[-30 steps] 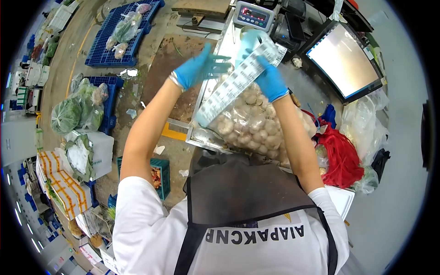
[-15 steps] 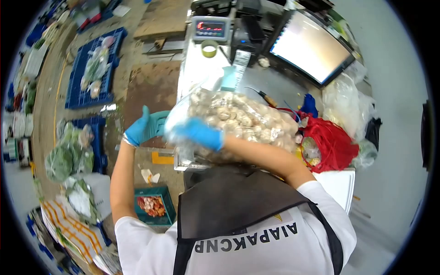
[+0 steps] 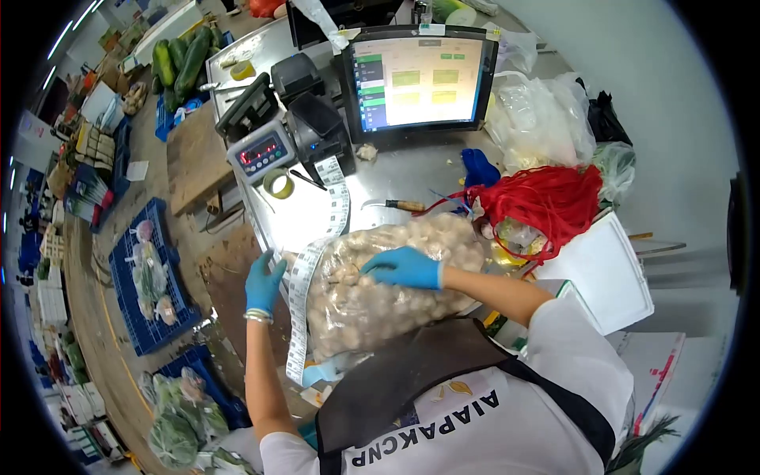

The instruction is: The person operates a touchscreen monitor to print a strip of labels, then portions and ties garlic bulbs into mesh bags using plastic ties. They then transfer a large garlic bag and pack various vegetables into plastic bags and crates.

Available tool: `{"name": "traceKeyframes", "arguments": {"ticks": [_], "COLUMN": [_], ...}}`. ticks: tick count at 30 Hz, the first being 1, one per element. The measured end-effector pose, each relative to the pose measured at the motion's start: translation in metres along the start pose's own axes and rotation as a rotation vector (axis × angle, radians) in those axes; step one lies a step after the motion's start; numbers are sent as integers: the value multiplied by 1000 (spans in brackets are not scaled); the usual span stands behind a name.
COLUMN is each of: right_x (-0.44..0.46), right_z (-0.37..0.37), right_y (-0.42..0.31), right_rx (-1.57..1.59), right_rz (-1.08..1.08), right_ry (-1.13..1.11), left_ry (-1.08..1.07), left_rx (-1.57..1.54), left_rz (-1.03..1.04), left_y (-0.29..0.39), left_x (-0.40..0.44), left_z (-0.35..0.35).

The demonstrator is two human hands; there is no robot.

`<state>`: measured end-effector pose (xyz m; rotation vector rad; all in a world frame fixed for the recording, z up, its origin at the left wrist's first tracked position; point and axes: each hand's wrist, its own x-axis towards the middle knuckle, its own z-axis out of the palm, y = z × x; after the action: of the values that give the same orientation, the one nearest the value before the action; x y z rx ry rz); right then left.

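Blue gloves cover both hands. A large clear plastic bag of round, pale produce [image 3: 380,309] lies on the metal table in front of the apron. My right hand [image 3: 408,267] rests on top of the bag, fingers stretched out flat. At the bag's left edge is my left hand [image 3: 265,283], thumb apart from the fingers, holding nothing visible. A long strip of printed labels [image 3: 299,305] runs from the black printer [image 3: 317,131] down over the bag's left end and hangs past the table edge.
A scale display [image 3: 263,152] and a tape roll [image 3: 278,184] stand behind the bag. Farther back is a lit monitor [image 3: 419,83]. A hooked knife [image 3: 405,205] and red netting [image 3: 546,206] lie right. Blue pallets [image 3: 150,277] are on the floor left.
The view has turned toward the monitor. My right hand has moved from the bag's left end onto its top. The label strip, short by the printer half a second ago, now stretches over the bag.
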<state>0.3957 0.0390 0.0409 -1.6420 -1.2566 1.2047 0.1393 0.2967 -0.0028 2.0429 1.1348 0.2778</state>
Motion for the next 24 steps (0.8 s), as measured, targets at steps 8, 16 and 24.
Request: {"name": "traceKeyframes", "arguments": {"ticks": [8, 16, 24], "right_x": [-35, -32, -29], "right_z": [-37, -40, -37], "right_y": [51, 51, 53], "right_rx": [86, -42, -135], "right_rz": [63, 57, 53], "right_ry": [603, 603, 626], "left_ry": [-91, 17, -64], "left_rx": [-807, -1149, -1128], "left_rz": [-400, -478, -557], "left_y": [45, -2, 59], "left_x": [160, 255, 218], "left_z": [112, 215, 176]}}
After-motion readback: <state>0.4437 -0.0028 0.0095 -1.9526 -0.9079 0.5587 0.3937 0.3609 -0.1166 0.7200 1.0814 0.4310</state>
